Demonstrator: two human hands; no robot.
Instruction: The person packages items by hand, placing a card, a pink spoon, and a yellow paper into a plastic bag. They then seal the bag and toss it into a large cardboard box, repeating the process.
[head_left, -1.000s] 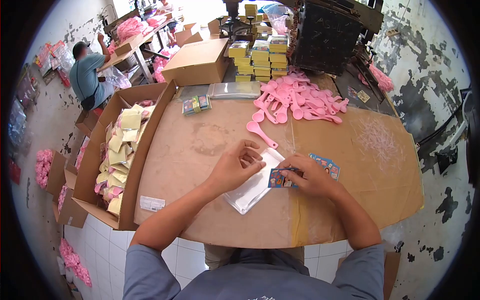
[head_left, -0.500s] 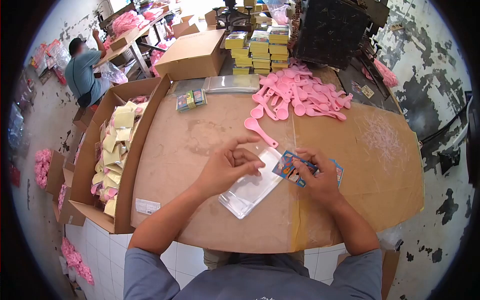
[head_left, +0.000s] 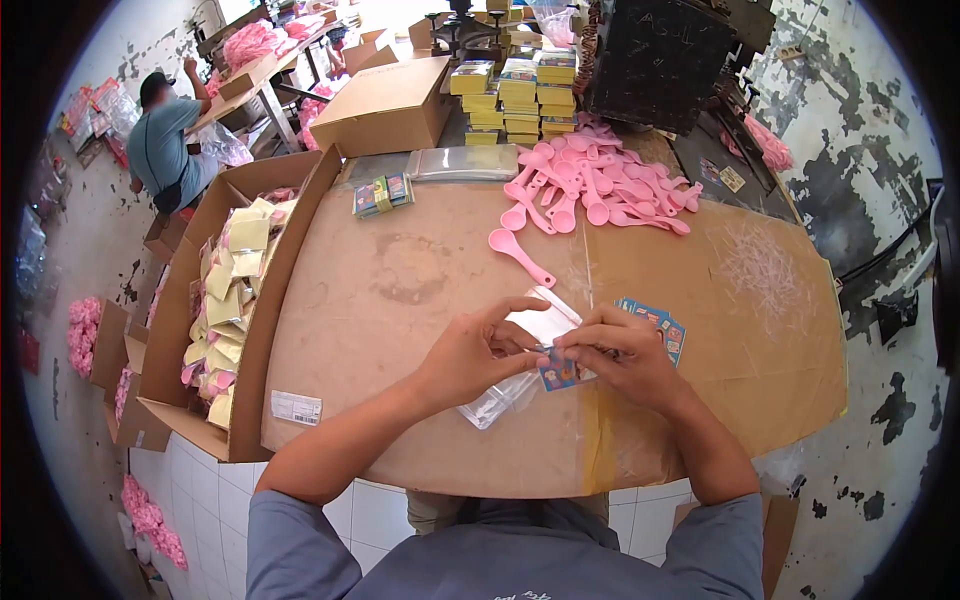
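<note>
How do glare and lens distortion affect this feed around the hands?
Head view: glare on the clear plastic bags; same view: wide-angle distortion seems to bow the cardboard sheet, with corners blacked out; same view: the held printed card shows no strong glare.

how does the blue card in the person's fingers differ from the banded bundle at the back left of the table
The blue card is held in the right hand; the banded bundle lies on the cardboard sheet. The blue card looks thin, while the banded bundle is a thick stack. The banded bundle has a yellowish band around it; none shows on the blue card. Both carry colourful print with blue in it.
</note>
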